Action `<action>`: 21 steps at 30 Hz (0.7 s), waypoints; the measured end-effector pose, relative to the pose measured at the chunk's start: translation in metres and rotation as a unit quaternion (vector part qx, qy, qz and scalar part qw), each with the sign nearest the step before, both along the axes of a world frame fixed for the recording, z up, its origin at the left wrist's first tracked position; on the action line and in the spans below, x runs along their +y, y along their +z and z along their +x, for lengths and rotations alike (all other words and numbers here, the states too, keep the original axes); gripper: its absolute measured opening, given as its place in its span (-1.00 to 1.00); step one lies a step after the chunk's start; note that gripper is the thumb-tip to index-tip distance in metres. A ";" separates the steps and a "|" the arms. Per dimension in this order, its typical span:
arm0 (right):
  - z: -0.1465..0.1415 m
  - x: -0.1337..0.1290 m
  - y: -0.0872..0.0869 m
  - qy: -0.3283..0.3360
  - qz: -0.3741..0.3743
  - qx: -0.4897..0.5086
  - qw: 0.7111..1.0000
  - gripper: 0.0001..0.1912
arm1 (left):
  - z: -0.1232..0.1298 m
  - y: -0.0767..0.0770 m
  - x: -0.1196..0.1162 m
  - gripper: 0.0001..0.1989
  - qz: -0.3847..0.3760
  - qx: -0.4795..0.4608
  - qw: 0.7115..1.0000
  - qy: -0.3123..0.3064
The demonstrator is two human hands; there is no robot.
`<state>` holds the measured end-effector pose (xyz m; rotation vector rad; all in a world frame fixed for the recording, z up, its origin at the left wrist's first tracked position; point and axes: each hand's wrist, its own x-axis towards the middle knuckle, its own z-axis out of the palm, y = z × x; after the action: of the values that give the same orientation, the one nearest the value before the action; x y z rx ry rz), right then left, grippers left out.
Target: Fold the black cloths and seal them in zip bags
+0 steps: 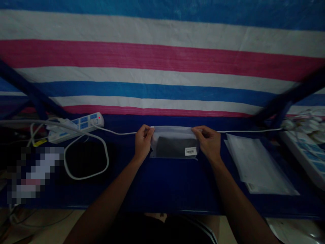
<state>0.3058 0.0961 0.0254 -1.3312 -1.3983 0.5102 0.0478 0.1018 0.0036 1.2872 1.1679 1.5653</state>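
Observation:
Between my two hands is a clear plastic zip bag [172, 131] with a dark flat item [170, 146] inside. A white barcode label [190, 151] shows at the bag's lower right. My left hand [144, 142] pinches the top left corner, where a small white slider shows by the thumb. The top right corner is pinched by my right hand [209, 139]. The bag's top edge is stretched between them, just above the blue table [172, 189]. What exactly the dark item is, I cannot make out.
A stack of clear plastic bags [261, 166] lies at the right, beside a white power strip [304, 156] with plugs. Another power strip [81, 125] sits back left, near a white rounded frame [107, 157]. A white cable [248, 130] runs behind my hands. Striped sheeting [162, 61] hangs behind.

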 end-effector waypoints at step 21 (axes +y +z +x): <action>-0.018 -0.018 0.015 -0.048 0.172 -0.247 0.953 -0.82 | 0.012 -0.006 -0.009 -0.75 -0.044 0.099 0.983 -0.151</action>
<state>0.2879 0.0785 0.0409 -1.2758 -1.7208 -0.1486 0.0599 0.0923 -0.0020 1.5077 1.0885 1.1753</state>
